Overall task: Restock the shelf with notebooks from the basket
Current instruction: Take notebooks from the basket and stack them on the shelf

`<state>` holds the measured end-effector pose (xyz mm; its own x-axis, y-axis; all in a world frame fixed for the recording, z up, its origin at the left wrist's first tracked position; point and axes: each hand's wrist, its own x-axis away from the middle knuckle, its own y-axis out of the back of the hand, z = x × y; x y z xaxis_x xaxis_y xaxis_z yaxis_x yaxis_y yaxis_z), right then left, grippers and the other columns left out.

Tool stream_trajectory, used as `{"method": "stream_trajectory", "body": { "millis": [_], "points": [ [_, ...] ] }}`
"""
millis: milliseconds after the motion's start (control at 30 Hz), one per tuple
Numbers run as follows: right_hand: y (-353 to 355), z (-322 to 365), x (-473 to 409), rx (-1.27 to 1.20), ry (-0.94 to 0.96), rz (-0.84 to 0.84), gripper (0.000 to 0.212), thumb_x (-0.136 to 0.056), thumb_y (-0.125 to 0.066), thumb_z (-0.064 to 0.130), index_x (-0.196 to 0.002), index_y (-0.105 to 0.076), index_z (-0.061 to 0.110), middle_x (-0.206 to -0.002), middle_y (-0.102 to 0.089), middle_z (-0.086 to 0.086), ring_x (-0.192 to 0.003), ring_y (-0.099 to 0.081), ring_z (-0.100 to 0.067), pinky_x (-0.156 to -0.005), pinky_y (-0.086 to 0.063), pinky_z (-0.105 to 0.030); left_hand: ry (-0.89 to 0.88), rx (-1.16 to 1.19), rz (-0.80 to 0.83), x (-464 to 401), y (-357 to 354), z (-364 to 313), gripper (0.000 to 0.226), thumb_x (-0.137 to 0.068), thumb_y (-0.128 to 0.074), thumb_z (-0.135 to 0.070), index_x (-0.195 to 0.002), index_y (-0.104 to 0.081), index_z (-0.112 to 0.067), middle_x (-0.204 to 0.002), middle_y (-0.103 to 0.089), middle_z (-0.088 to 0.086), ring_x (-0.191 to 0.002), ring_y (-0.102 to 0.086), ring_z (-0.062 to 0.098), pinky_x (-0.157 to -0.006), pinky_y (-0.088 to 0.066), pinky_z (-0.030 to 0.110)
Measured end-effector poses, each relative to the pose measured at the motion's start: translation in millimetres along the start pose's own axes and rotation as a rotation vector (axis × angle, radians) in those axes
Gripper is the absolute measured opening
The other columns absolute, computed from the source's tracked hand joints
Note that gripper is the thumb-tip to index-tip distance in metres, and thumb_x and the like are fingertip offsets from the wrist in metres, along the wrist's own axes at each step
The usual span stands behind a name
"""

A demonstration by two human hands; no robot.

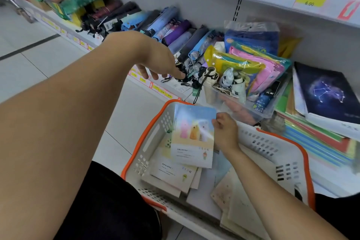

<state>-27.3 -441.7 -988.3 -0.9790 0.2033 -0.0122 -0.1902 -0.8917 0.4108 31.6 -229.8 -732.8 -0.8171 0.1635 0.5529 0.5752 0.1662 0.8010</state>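
Right hand [226, 132]: grip pinched on a pastel notebook [193, 136], held tilted over the white basket [152, 142] | Left hand [159, 60]: fingers spread, empty, above folded umbrellas [175, 31] on the shelf [183, 87] | More notebooks lie in the basket.

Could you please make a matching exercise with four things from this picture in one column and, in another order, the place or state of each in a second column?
Things:
1. pastel notebook
2. constellation notebook
3. folded umbrellas
4. basket

Places or states:
A. lying in a row on the shelf, at the back left
B. white with an orange rim, holding more notebooks
C. pinched at its edge by the right hand, above the basket
D. dark cover, on top of a stack at the right of the shelf

Pairs: 1-C, 2-D, 3-A, 4-B
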Motion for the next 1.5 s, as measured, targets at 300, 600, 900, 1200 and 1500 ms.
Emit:
{"method": "stream_trajectory", "body": {
  "millis": [300, 600, 900, 1200, 1500],
  "points": [
    [40.3, 125.7, -29.2, -1.006, -0.047, 0.135, 0.017, -0.100, -0.056, 0.032, -0.097, -0.066, 0.019, -0.100, -0.074, -0.007, -0.075, -0.072, -0.020, -0.061, -0.061, -0.034, -0.103, 0.416, 0.055, 15.9, 6.3, 0.6, 0.037, -0.084, -0.073, -0.036, -0.111, -0.067, -0.013, -0.097, -0.077, 0.003, -0.085, -0.075, 0.019, -0.073, -0.062, 0.036],
    [-44.3, -38.6, 35.3, 0.700, -0.093, 0.442, 0.094, -0.053, -0.086, 0.064, -0.125, -0.048, 0.018, -0.127, -0.042, 0.002, -0.122, -0.043, -0.022, -0.089, -0.047, -0.035, 0.027, -0.054, -0.129, 9.9, 4.9, 8.1, 0.025, -0.087, -0.071, -0.036, -0.095, -0.058, -0.015, -0.087, -0.073, 0.007, -0.071, -0.072, 0.021, -0.055, -0.056, 0.029],
    [13.6, -0.8, 10.8, -0.110, -0.392, 0.443, 0.019, -0.085, -0.075, 0.005, -0.076, -0.060, 0.011, -0.078, -0.064, -0.009, -0.078, -0.062, -0.023, -0.067, -0.052, -0.042, 0.077, -0.109, -0.174, 7.3, 9.7, 15.8, 0.025, -0.095, -0.060, -0.031, -0.110, -0.052, -0.012, -0.094, -0.073, 0.014, -0.076, -0.073, 0.024, -0.069, -0.060, 0.037],
    [105.7, 152.5, -39.5, -0.661, 0.012, 0.248, 0.008, -0.082, -0.074, 0.017, -0.089, -0.068, 0.016, -0.085, -0.077, -0.008, -0.068, -0.073, -0.017, -0.054, -0.060, -0.028, -0.147, 0.542, -0.136, 21.7, 12.5, 4.6, 0.024, -0.091, -0.065, -0.020, -0.114, -0.063, -0.016, -0.103, -0.074, 0.009, -0.085, -0.074, 0.027, -0.068, -0.061, 0.039],
    [126.8, 233.6, -71.7, -0.426, 0.102, 0.027, 0.007, -0.087, -0.075, 0.009, -0.085, -0.073, 0.016, -0.082, -0.073, -0.006, -0.063, -0.069, -0.014, -0.064, -0.059, -0.036, -0.392, 1.037, -0.112, 36.1, 24.0, -19.0, 0.038, -0.088, -0.066, -0.048, -0.121, -0.064, -0.029, -0.102, -0.076, 0.008, -0.087, -0.074, 0.028, -0.069, -0.061, 0.038]
  ]
}}
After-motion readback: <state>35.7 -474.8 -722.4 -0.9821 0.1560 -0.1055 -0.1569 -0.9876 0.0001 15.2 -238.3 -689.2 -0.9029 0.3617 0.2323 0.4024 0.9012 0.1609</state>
